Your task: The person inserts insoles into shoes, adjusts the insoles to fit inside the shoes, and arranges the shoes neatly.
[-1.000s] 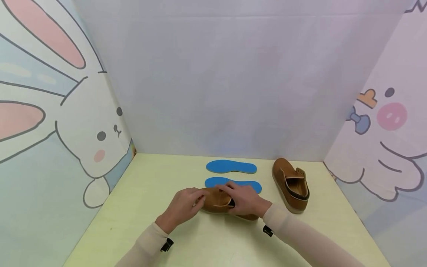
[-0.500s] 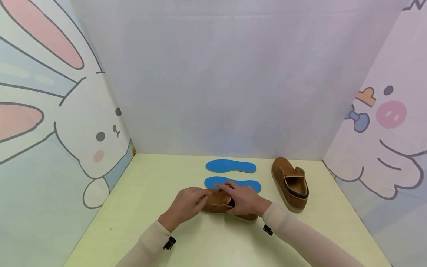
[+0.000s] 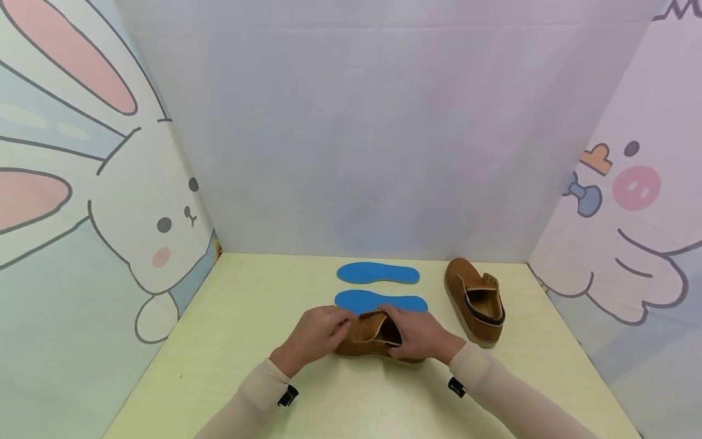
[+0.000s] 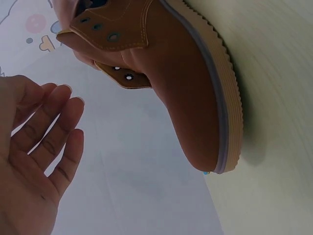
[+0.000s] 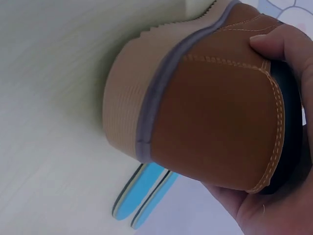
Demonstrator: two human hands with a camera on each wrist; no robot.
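Note:
A brown lace-up shoe without laces rests on the table, toe to the left. My right hand grips its dark-lined collar near the heel. In the right wrist view the thumb of that right hand presses the side of the shoe. My left hand is by the toe end. The left wrist view shows this left hand with fingers loosely bent, nothing in them, apart from the shoe and its eyelet flaps.
Two blue insoles lie behind the shoe, a far insole and a near insole partly covered by the hands. A second brown shoe stands at the right. A pale back wall and cartoon-printed side walls enclose the table.
My right hand has drawn back from the tongue to the collar, so the shoe's opening shows more. My left hand has shifted slightly right.

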